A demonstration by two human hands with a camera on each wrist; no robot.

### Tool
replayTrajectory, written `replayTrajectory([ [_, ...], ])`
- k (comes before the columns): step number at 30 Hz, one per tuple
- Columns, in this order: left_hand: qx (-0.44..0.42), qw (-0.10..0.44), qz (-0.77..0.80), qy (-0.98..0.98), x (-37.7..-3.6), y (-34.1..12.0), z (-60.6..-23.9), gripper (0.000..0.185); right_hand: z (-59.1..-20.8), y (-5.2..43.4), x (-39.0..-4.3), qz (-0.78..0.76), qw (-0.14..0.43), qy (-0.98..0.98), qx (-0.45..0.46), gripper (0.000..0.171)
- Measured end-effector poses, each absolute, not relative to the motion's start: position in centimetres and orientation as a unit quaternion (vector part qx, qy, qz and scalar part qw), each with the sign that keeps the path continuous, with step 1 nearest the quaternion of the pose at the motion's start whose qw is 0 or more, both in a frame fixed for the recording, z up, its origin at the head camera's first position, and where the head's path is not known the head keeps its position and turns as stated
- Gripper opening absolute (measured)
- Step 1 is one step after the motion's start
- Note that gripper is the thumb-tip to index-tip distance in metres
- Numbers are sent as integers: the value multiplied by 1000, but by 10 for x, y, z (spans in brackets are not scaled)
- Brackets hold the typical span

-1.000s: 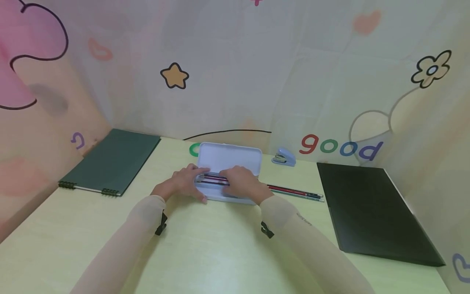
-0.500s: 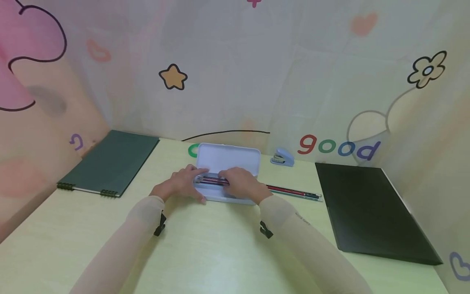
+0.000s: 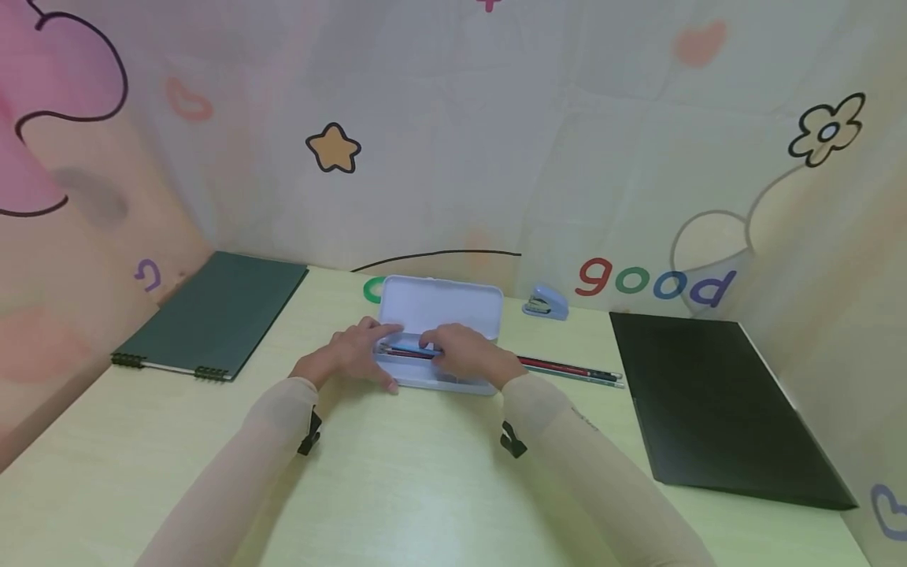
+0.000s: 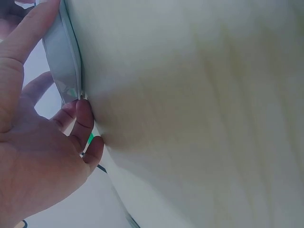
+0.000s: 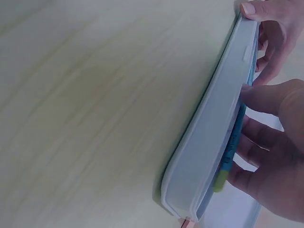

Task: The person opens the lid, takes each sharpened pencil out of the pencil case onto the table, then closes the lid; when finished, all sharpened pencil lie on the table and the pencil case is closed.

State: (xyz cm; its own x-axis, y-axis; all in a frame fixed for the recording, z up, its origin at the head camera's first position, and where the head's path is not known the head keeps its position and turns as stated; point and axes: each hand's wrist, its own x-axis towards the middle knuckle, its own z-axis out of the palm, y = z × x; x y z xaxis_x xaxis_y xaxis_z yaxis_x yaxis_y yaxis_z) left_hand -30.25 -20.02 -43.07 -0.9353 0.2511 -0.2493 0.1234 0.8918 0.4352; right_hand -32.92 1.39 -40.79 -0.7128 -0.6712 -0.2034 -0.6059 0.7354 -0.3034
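Open white pencil case sits mid-table, lid up. Left hand grips the case's left end, thumb along its front edge, fingers curled at the rim. Right hand lies over the tray w/ fingers bent onto the pencils inside. Two more pencils lie just right of the case.

Raised case lid blocks rear; stapler, pencils crowd right; near table open.
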Motion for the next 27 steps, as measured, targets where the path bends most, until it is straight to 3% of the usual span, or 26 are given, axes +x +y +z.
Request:
replayTrajectory([
  [21,100,148,212,961,-302,-199,-429,102,-404,21,-346,-172,179,897,-365,22],
  [27,96,149,213,961,-302,-199,-430,101,-399,19,-345,-158,187,902,-355,27],
])
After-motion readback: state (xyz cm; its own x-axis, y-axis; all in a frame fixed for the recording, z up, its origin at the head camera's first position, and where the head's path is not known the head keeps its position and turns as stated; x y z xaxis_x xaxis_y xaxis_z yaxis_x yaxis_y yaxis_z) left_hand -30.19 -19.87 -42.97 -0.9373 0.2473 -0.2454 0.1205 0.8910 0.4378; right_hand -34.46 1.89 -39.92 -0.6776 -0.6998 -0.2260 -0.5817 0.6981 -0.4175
